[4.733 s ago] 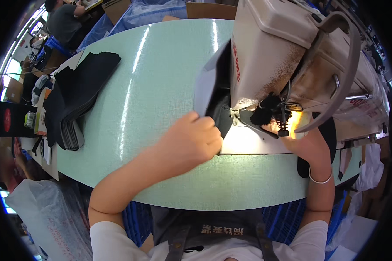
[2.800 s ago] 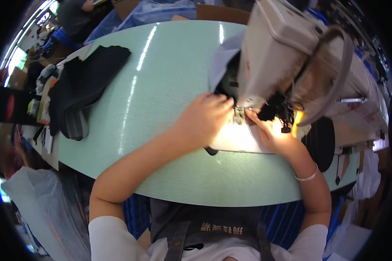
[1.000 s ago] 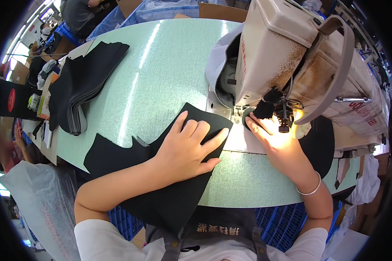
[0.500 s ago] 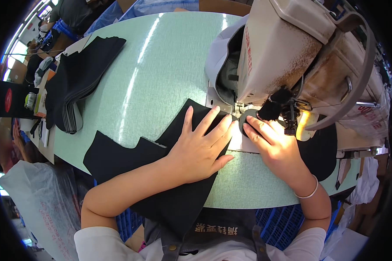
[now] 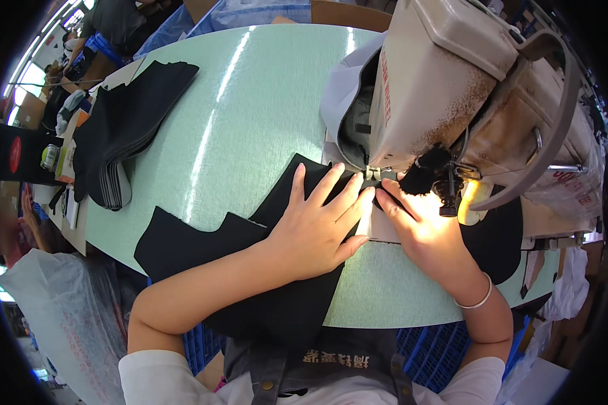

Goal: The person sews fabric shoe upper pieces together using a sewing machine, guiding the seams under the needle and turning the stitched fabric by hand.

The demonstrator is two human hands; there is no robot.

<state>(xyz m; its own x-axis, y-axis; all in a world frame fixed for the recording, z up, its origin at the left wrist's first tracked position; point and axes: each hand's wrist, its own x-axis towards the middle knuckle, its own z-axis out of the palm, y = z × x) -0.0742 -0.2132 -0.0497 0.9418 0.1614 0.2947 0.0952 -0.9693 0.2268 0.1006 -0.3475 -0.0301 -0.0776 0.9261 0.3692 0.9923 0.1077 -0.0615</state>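
A black fabric piece (image 5: 203, 246) lies on the pale green table (image 5: 250, 115), running from the front edge up to the sewing machine (image 5: 466, 88). My left hand (image 5: 314, 226) lies flat on the fabric with fingers spread, fingertips near the presser foot (image 5: 373, 174). My right hand (image 5: 422, 233) presses the fabric just right of the foot, under the machine's lamp, a bangle on its wrist. The needle area is partly hidden by a black knob on the machine head.
A stack of black cut pieces (image 5: 125, 135) sits at the table's left end beside small bottles and boxes (image 5: 57, 152). A grey cloth (image 5: 344, 94) lies behind the machine. Another person (image 5: 121, 17) sits at the far end. A plastic bag (image 5: 54, 317) hangs at lower left.
Earlier both hands were bunched at the needle with little fabric showing. Since then the black piece has been spread out on the table, and both hands now hold it flat at the foot.
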